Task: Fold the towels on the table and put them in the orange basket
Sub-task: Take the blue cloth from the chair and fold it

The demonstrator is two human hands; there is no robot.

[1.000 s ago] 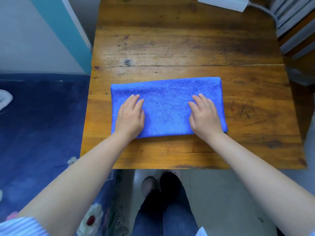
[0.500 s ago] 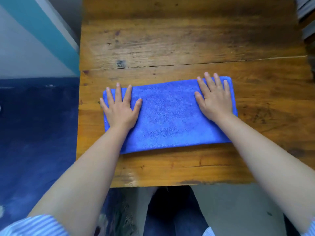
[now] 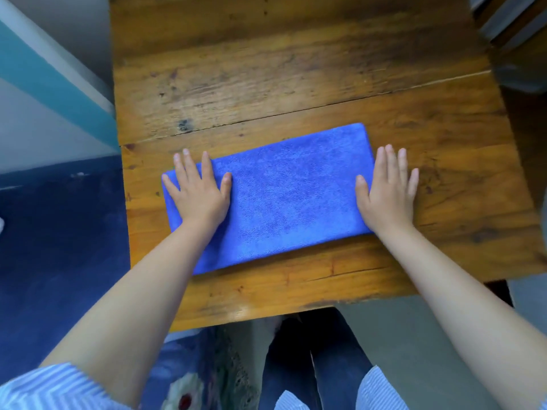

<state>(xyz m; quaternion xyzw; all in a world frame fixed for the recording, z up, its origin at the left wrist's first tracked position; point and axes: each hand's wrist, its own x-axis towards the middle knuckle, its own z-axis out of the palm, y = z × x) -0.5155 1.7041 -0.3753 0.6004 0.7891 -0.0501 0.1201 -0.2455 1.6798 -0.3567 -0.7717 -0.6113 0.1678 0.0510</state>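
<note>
Blue towel [image 3: 290, 196], folded to long rectangle, lies flat on wooden table [image 3: 266, 69], near-centre. Left hand [image 3: 198, 196] flat on its left end, fingers spread, gripping nothing. Right hand [image 3: 387, 196] flat across right edge, fingers straight, partly on table

A blue towel [image 3: 291, 196] of matt, nubbly terry cloth lay on a table [image 3: 266, 69] of worn, scuffed plank wood, its varnish glossy near the front edge. Striped woven cloth formed the sleeve [image 3: 53, 389]; dark denim covered the legs [image 3: 319, 365] above a smooth grey floor [image 3: 414, 335].
</note>
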